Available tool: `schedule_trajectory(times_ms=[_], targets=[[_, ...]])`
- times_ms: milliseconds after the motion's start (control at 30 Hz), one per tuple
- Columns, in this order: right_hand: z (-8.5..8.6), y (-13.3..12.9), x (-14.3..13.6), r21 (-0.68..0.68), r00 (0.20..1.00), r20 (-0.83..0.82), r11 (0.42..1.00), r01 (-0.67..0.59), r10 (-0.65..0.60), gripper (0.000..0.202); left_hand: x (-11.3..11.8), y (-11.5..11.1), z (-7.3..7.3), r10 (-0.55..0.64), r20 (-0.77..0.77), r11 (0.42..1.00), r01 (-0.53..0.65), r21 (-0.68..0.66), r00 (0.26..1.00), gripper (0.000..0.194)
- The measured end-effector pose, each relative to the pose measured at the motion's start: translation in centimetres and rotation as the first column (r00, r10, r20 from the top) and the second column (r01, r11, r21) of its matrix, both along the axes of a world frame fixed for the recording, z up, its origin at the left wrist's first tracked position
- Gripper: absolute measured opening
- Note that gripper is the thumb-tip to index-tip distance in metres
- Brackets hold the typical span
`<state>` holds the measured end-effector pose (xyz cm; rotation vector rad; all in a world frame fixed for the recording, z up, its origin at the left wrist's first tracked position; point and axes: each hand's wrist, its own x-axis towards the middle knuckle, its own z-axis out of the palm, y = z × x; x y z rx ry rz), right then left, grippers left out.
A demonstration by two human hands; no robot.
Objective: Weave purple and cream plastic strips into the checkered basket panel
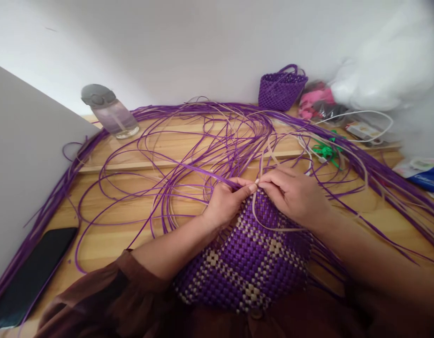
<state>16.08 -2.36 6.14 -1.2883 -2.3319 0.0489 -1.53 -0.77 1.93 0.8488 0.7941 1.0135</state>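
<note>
Your left hand (222, 206) pinches a purple weave (234, 272) on the tabletop's (111, 244) near side as your right hand (303, 197) grips a beige strand (283, 230), the checked body well formed, long strands (375, 169) beyond its edge unwoven.

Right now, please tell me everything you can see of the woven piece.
The woven piece is purple, with pale crossing lines and flower shapes, in narrow, shiny, plastic-looking strips. It looks unfinished, with loose ends. It sits tilted by the brown clothing; at its top corner, the left hand grips it and the right hand pinches a pale strip.
</note>
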Motion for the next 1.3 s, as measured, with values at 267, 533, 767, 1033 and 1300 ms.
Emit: schedule_trajectory(times_ms=[267,533,767,1033,1300], targets=[[1.7,2.6,1.3,-0.175,0.96,0.098,0.954,-0.244,0.263,0.023,0.4,-0.2,-0.7,0.077,0.056,0.995,-0.08,0.067,0.996,0.029],[3.8,4.0,1.2,-0.437,0.961,0.137,0.885,-0.16,0.241,0.023,0.6,-0.2,-1.1,0.063,0.048,0.996,-0.066,0.053,0.997,0.031],[4.7,6.1,-0.4,-0.615,0.928,0.239,0.784,-0.082,0.285,0.017,0.8,-0.3,-1.6,0.112,0.066,0.986,-0.119,0.117,0.992,0.027],[4.3,2.4,-1.2,-0.013,0.827,0.536,0.981,-0.192,0.169,0.019,0.7,-0.2,-2.0,0.062,0.035,0.997,-0.064,0.054,0.997,0.034],[2.6,-1.1,-0.8,0.01,0.974,0.225,1.0,0.0,-0.002,0.018,-0.1,0.1,0.1,-0.15,0.062,0.986,0.154,-0.062,0.987,0.039]])
